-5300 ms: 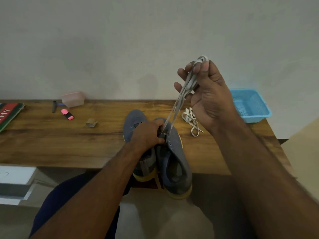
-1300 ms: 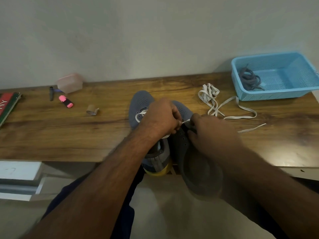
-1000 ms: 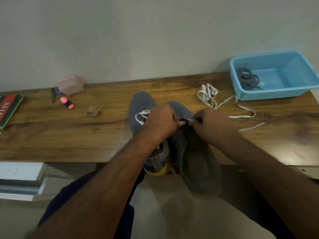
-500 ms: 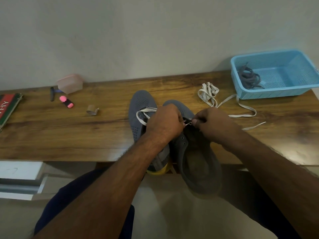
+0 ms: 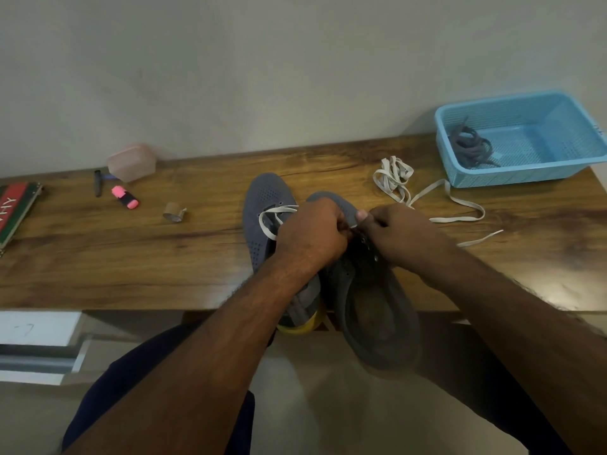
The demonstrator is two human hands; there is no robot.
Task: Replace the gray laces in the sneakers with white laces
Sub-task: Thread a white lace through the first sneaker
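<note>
Two gray sneakers on the near edge of the wooden table [image 5: 98,257], toes toward the wall, heels hanging over the edge. Only one view, the head camera.

Left sneaker [image 5: 262,205]: white lace [image 5: 272,215] looped across its front eyelets, yellow sole showing at the heel.

Right sneaker [image 5: 371,300]: opening faces the camera, eyelets visible along its flap. Both hands meet over its front eyelets.

Left hand [image 5: 312,234]: fingers curled in a fist-like grip at the eyelet area, knuckles up. Fingertips hidden, so cannot tell exactly what they grip; a bit of white lace shows right between the two hands.

Right hand [image 5: 397,234]: thumb and fingers pinched together on that bit of white lace at the top eyelet, touching the left hand.

Loose white lace [image 5: 394,178]: bundled on the table beyond the right hand, one long strand trailing right toward the basket and back to the near side.

Blue basket [image 5: 558,172]: far right of the table, against the wall. Gray laces [image 5: 469,149] piled in its left end.

Left side of the table: pink box [image 5: 131,162] by the wall, black pen [image 5: 97,187] just beside it, pink highlighter [image 5: 124,201], small tape roll [image 5: 174,213], red-green book [image 5: 16,211] at the frame edge.
</note>
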